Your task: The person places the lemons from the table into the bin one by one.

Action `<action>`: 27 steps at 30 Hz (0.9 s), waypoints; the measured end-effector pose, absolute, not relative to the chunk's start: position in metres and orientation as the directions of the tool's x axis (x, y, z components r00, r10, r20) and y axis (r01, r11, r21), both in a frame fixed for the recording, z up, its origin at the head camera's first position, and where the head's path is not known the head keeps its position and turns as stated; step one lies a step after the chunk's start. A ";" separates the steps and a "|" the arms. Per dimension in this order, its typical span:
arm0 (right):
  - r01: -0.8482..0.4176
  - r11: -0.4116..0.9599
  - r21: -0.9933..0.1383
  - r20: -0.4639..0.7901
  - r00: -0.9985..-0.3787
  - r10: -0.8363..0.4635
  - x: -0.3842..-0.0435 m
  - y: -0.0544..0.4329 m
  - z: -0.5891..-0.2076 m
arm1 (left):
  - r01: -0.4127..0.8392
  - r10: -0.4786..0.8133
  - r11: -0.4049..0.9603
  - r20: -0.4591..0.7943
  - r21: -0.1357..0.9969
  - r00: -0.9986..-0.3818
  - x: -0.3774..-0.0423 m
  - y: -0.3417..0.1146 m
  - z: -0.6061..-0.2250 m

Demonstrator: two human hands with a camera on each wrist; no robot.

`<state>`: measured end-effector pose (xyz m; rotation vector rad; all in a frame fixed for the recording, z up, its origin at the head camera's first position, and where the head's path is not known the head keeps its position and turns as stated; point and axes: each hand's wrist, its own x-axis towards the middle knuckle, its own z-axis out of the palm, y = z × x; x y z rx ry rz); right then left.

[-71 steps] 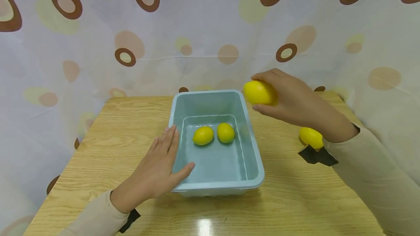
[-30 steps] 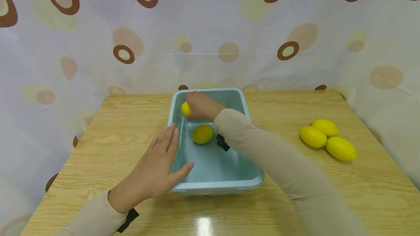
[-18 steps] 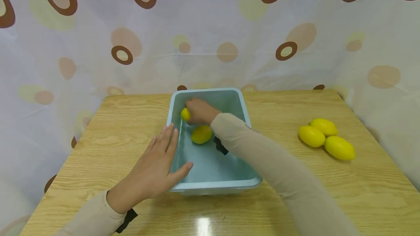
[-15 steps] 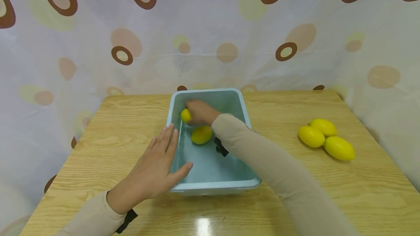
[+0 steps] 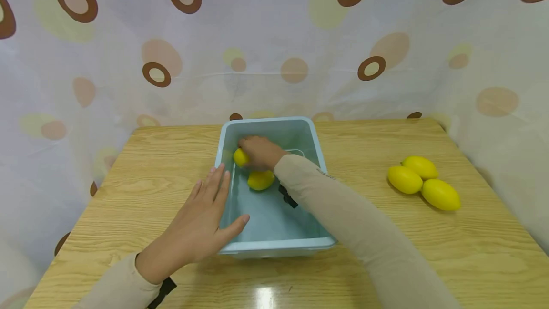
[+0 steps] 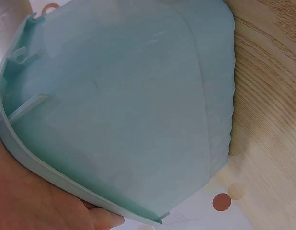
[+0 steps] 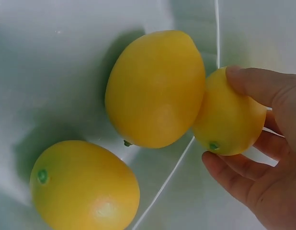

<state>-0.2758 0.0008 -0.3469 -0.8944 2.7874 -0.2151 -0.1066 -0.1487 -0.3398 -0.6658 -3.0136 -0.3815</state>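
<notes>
The right hand [image 5: 259, 151] had brought a third lemon [image 7: 229, 117] into the bin [image 5: 274, 223], gripping it; the left hand [image 5: 198, 222], straight-fingered, touched the rim [image 5: 279, 244]; three more lemons [image 5: 404, 180] lay outside

Tub [image 5: 279, 245] on bench [image 5: 171, 156], curtain [image 5: 274, 23] behind; left hand [image 5: 193, 228] on tub's left rim [image 5: 219, 146], right hand [image 5: 260, 152] inside with three lemons [image 7: 155, 88], two apparently touching; three more lemons [image 5: 405, 180] clustered on bench, right of tub.
</notes>
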 end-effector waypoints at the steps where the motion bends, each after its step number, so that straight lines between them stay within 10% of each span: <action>1: -0.562 0.804 -0.195 -0.151 -0.793 -0.591 -0.276 0.001 -0.347 | 0.418 0.410 0.878 0.082 0.231 -0.908 -0.106 -0.148 -0.340; 27: -0.621 0.767 -0.159 -0.181 -0.746 -0.641 -0.273 0.005 -0.350 | 0.418 0.412 0.878 0.076 0.232 -0.908 -0.103 -0.147 -0.342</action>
